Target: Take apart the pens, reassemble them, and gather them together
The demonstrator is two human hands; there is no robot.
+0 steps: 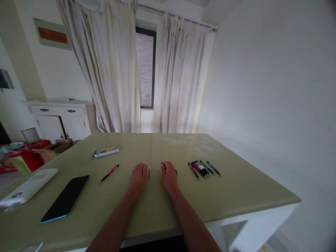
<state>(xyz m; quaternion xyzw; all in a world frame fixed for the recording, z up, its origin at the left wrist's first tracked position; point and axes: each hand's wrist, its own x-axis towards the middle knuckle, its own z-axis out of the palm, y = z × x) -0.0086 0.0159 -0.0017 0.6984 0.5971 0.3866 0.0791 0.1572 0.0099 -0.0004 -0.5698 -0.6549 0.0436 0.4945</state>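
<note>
My left hand (139,177) rests on the table with its fingers curled together; whatever they may hold is hidden. Just right of its fingertips is a thin dark stick, like a pen refill (149,173); I cannot tell whether the hand touches it. My right hand (169,175) is closed around a pen (176,172), of which only a small dark and pink end shows past the hand. To the right lies a row of several pens (201,169) in pink, black, white, green and blue. A pink and black pen (109,173) lies alone left of my left hand.
On the left of the table (154,147) lie a black-screened phone or tablet (65,198) and a white device (28,186). A small open box (106,152) with yellow things in it stands farther back. A white cabinet (61,120) and curtains (115,70) are behind.
</note>
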